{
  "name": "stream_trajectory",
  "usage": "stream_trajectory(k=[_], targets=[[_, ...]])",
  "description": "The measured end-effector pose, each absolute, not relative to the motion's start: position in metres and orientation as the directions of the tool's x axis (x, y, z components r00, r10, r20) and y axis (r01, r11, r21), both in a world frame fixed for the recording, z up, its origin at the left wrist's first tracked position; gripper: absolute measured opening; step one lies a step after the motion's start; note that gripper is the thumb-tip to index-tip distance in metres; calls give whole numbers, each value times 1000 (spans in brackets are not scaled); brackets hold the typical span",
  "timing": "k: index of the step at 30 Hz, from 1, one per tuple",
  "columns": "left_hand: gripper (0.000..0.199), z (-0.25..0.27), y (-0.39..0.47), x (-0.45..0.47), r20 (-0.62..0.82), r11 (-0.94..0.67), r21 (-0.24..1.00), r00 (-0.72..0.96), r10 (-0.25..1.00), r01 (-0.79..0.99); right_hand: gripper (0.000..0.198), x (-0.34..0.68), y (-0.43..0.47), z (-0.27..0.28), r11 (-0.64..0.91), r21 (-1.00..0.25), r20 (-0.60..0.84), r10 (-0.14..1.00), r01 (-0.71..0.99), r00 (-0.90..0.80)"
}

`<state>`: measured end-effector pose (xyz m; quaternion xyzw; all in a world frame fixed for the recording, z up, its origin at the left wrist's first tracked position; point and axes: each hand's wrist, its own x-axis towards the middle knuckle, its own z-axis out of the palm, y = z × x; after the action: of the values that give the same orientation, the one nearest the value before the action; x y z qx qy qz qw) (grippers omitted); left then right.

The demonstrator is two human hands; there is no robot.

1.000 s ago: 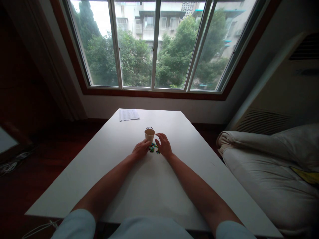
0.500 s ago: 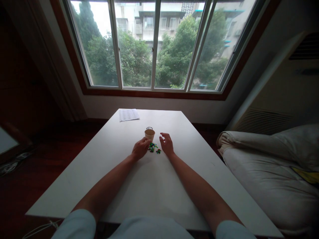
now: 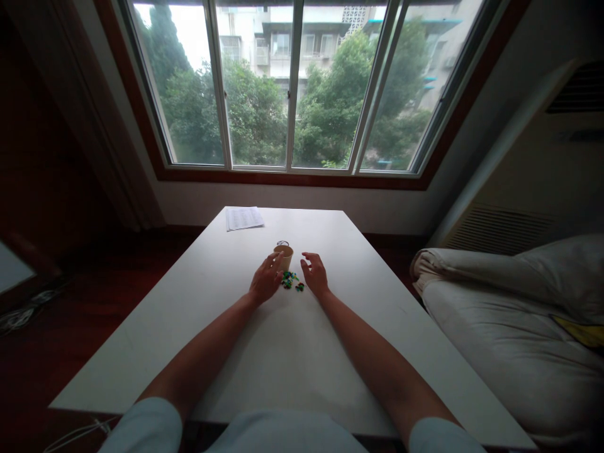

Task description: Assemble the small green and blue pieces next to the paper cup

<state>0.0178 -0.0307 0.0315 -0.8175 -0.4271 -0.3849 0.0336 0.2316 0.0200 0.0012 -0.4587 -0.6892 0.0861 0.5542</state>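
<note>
A brown paper cup [image 3: 287, 259] stands upright in the middle of the table. Just this side of it lies a small heap of tiny green, blue and red pieces [image 3: 289, 280], too small to name, with a little cluster of the same pieces [image 3: 300, 287] to its right. My left hand [image 3: 265, 279] is at the cup's left front, fingers apart and reaching toward the rim, thumb beside the heap. Whether it touches the cup I cannot tell. To the right of the cup and heap, my right hand [image 3: 314, 274] is loosely curved, thumb and fingers apart, holding nothing visible.
All this is on a white table [image 3: 283, 352]. Behind the cup lies a small dark looped object [image 3: 282, 243]. Printed papers [image 3: 244, 218] rest at the far left corner. A pale cushioned seat [image 3: 500, 314] is on the right, and a window [image 3: 292, 94] spans the far wall.
The fingers of my left hand have come apart and risen from beside the heap toward the cup's rim. My right hand has barely moved.
</note>
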Motion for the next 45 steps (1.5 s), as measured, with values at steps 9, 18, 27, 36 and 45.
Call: stream_trajectory(k=[9, 18, 27, 36, 45], targets=[[78, 23, -28, 17, 527, -575, 304, 369, 766, 760, 39, 231, 18, 3, 555, -637, 669, 743, 536, 27], [77, 23, -28, 18, 502, -567, 312, 374, 779, 762, 39, 233, 18, 2, 550, -639, 662, 749, 537, 20], [41, 37, -37, 18, 607, -550, 366, 255, 753, 751, 35, 233, 19, 0, 524, -628, 647, 763, 575, 12], [22, 80, -28, -8, 185, -318, 282, 274, 944, 905, 32, 234, 16, 5, 520, -616, 644, 765, 592, -1], [52, 71, -34, -13, -109, -368, 203, 394, 913, 908, 32, 234, 16, 6, 521, -625, 640, 768, 582, 0]])
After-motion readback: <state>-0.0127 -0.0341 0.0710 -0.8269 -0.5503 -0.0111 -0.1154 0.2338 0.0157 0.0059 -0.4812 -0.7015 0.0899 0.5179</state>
